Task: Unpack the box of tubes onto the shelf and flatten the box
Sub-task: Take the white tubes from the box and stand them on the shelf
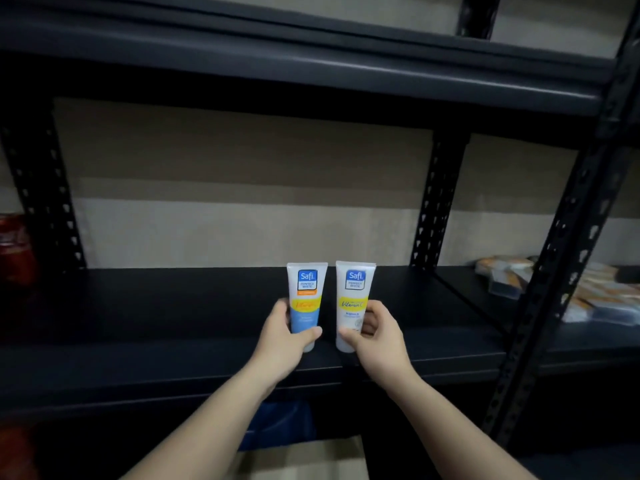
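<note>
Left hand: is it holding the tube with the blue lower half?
Yes: the left hand grips the blue-bottomed tube, thumb across its front.

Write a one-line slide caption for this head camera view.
Left hand and right hand each hold a white plastic tube, blue-banded and yellow-labelled, upright on a black metal shelf.

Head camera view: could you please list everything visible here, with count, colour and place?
blue-banded tube: one, white with blue lower half, upright over the shelf, at left
white tube: one, white with yellow band, upright beside it, apart
shelf: one, black, across the middle
packets: several, pale and orange, blurred, on the adjoining shelf at right
red item: one, at left edge, unclear
cardboard box: one, brown, below the shelf, partly hidden
left hand: grips the blue-banded tube
right hand: grips the white tube
</note>
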